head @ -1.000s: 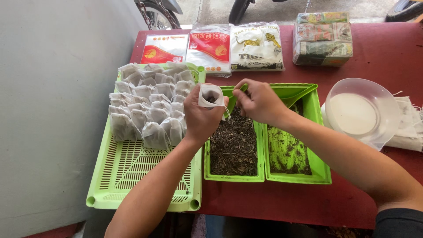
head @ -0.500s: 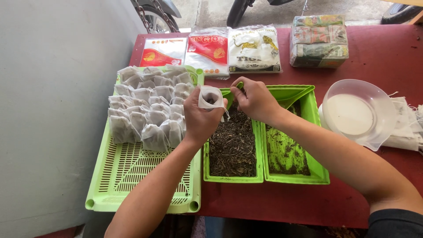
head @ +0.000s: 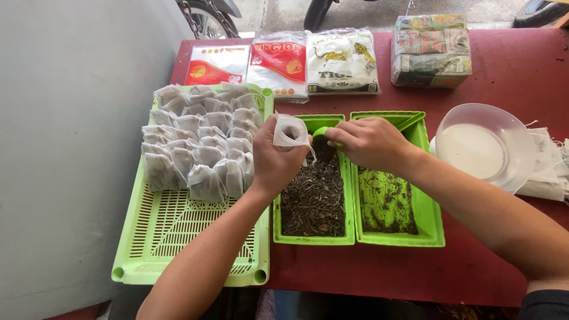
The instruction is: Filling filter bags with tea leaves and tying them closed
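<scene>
Left hand [head: 274, 163] pinched open white bag [head: 290, 131] at frame centre, above tea tray [head: 314, 237]; right hand [head: 367, 141] clenched green scoop [head: 323, 133] at bag mouth. Risk: scoop tilted off mouth, leaves spilling past tray onto red table [head: 510, 77]

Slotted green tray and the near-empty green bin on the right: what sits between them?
In the head view, a green bin of dark loose tea sits between the slotted tray and the near-empty bin.

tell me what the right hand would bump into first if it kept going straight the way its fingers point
The right hand points left, holding a green scoop. Going straight on, it would likely first meet the small white pouch held by the left hand, though depth is unclear.
</scene>
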